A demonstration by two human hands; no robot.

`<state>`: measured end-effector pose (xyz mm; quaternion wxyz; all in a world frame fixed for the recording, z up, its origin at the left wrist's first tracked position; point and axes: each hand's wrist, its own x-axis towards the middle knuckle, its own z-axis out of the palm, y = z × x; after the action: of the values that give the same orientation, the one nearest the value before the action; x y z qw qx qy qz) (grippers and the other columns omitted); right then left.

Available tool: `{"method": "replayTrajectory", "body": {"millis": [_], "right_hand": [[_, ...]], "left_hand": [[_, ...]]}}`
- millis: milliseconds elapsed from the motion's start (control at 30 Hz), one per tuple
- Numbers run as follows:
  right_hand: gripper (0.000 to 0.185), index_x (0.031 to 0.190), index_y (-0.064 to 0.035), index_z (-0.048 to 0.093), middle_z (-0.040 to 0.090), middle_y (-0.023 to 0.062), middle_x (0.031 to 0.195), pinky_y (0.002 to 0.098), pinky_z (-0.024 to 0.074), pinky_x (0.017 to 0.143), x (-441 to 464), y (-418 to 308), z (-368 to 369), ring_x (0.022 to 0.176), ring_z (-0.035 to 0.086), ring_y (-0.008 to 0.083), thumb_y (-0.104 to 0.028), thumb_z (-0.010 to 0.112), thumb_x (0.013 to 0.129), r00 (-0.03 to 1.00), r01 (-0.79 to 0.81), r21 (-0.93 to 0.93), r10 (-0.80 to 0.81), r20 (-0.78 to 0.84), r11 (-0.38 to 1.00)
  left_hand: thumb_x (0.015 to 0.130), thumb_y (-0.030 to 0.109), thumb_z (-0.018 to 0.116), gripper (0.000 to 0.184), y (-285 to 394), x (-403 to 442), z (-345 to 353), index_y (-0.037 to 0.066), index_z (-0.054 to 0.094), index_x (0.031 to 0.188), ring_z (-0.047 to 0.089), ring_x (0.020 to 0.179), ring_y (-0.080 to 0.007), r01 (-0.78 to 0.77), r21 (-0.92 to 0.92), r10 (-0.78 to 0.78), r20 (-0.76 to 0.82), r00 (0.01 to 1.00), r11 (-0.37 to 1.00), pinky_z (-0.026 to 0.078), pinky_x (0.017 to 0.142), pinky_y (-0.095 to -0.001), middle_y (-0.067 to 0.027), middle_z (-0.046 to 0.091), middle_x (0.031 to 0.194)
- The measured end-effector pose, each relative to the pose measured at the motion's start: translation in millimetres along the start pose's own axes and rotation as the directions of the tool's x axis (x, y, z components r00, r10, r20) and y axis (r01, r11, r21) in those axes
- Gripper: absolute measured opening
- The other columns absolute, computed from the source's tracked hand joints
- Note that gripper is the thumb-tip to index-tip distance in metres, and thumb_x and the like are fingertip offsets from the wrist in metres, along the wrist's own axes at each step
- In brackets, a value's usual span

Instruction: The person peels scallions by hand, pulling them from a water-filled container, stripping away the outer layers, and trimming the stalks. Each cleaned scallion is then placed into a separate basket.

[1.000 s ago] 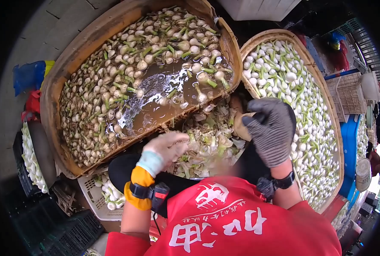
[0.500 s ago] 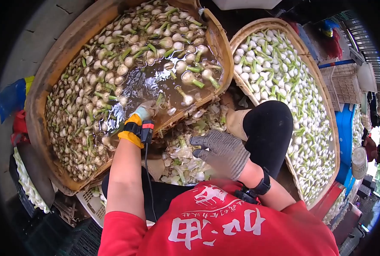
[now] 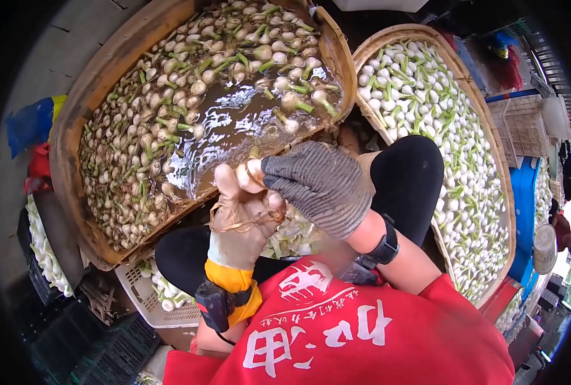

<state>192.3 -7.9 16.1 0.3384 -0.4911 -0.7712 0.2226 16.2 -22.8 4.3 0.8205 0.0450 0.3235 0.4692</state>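
My left hand, in a pale glove with a yellow cuff, is turned palm up and holds a bulb with a green stem stub. Brown peel strands lie across its palm. My right hand, in a grey striped glove, pinches the same bulb from the right side. Both hands are over the near edge of a brown tub where unpeeled bulbs float in murky water. Loose peelings lie under my hands, between my knees.
On the right stands a long tub full of white bulbs with green stems. A white basket with a few bulbs is at lower left, near dark crates. A blue container stands beyond the right tub.
My left hand has come back from the water's edge with a bulb and turned palm up. My right hand has moved up and left and taken hold of the bulb.
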Motion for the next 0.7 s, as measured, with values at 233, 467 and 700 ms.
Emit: {"method": "replayTrajectory", "body": {"millis": [233,467,700], "right_hand": [[0.024,0.105,-0.0142,0.069,0.067,0.0036,0.094,0.0388,0.0506,0.071,-18.0,-15.4,-10.3,0.082,0.062,0.0269,-0.024,0.062,0.084,0.986,0.165,-0.187,-0.158,0.051,0.969],[0.012,0.085,-0.0104,0.066,0.062,0.0113,0.078,0.0418,0.0493,0.067,-22.8,-36.8,-9.9,0.074,0.061,0.0312,-0.021,0.066,0.079,0.997,-0.036,0.103,0.029,0.072,0.994],[0.008,0.084,-0.0073,0.065,0.066,0.0122,0.081,0.0388,0.0510,0.068,19.8,-39.2,-59.0,0.074,0.065,0.0297,-0.015,0.062,0.083,0.900,-0.066,0.134,0.117,-0.419,0.989]], "left_hand": [[0.095,0.045,0.059,0.032,-13.6,-22.9,11.7,0.014,0.056,0.091,0.056,0.070,-0.0135,0.034,0.060,-0.022,-0.186,0.982,0.998,0.051,0.067,-0.0313,0.0017,0.052,0.081],[0.103,0.038,0.042,0.043,-15.0,-52.2,57.6,0.001,0.052,0.121,0.057,0.078,-0.0146,-0.075,0.280,0.124,-0.164,0.979,0.957,0.049,0.072,-0.0293,-0.0050,0.059,0.096],[0.099,0.050,0.043,0.055,-0.2,-73.0,31.9,0.000,0.052,0.121,0.062,0.077,-0.0168,-0.069,0.364,-0.022,0.242,0.970,0.929,0.049,0.065,-0.0279,-0.0107,0.061,0.100]]}}
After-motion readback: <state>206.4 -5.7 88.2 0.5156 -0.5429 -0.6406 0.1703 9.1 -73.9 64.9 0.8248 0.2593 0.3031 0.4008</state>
